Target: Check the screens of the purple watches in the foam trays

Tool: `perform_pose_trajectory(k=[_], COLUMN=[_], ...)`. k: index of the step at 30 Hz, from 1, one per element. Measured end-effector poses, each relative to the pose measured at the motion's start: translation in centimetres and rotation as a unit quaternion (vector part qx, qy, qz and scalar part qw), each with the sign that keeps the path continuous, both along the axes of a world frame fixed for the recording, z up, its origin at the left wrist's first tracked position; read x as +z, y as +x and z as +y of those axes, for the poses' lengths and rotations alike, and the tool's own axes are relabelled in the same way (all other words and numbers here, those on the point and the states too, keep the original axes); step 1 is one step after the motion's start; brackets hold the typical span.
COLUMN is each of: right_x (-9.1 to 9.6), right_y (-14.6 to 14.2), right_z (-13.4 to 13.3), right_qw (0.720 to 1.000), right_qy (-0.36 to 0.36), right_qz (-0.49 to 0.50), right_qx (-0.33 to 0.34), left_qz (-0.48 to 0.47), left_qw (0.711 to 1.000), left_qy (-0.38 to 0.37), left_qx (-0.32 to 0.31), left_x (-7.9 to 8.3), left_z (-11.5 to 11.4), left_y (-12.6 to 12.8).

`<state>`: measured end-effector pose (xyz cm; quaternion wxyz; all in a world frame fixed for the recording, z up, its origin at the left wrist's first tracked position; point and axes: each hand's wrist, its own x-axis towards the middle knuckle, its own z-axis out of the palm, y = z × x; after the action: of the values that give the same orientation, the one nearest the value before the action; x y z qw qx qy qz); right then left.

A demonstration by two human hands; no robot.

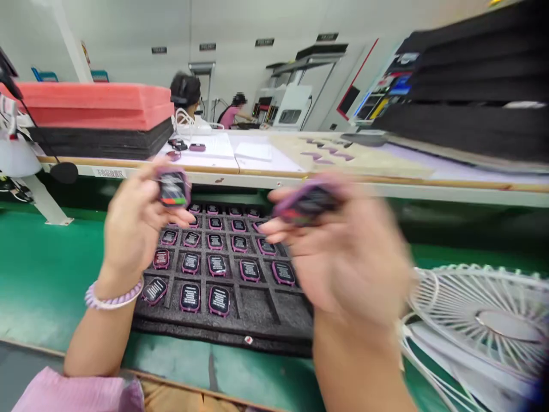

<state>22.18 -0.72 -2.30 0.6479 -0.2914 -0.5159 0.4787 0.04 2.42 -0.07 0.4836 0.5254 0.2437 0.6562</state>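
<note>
My left hand point(139, 212) grips a purple-framed smartwatch body point(172, 189) by its edges, its screen facing me with a red and green strip low on it. In my right hand point(347, 252), blurred by motion, is a second purple smartwatch body point(306, 203), tilted, held between thumb and fingers. Both are raised above a black foam tray point(257, 333). Several purple smartwatch bodies lie in its compartments, such as one smartwatch body point(219, 299) in the front row. Two front-row compartments at the right hold nothing; my right hand and forearm cover part of that side.
A white fan point(484, 320) with cables stands at the right on the green bench point(38, 269). Behind the tray runs a shelf point(266, 178) bearing red foam point(94, 103), papers point(253, 151) and stacked black foam point(480, 86). Two people are farther back.
</note>
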Motion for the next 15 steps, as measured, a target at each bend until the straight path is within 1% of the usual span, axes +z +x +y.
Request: perform_pose_trajectory(k=[2,4,5,7,10,15], right_x=[0.0,-0.3,-0.5,-0.8,-1.0,-1.3], right_y=[-0.9,-1.4,-1.6,-1.5,-1.3,-1.4], right_z=[1.9,3.2,3.5,3.5,3.0,3.1], right_qw=[0.997,0.990,0.988,0.988,0.989,0.990], right_qy=[-0.021,-0.055,-0.063,-0.064,-0.051,-0.034], right_qz=[0.040,0.062,0.064,0.058,0.043,-0.003], right_qx=[0.061,0.114,0.124,0.130,0.131,0.134], left_qz=[0.047,0.077,0.088,0.101,0.102,0.110], left_qw=[0.994,0.985,0.983,0.983,0.987,0.990], left_qy=[-0.053,-0.083,-0.084,-0.064,-0.032,-0.019], left_qx=[-0.085,-0.130,-0.139,-0.138,-0.119,-0.087], left_x=[-0.2,-0.8,-1.1,-1.6,-1.9,-2.1], left_z=[1.3,1.9,2.0,1.8,1.5,1.9], left_y=[1.0,1.9,2.2,2.6,2.8,2.9])
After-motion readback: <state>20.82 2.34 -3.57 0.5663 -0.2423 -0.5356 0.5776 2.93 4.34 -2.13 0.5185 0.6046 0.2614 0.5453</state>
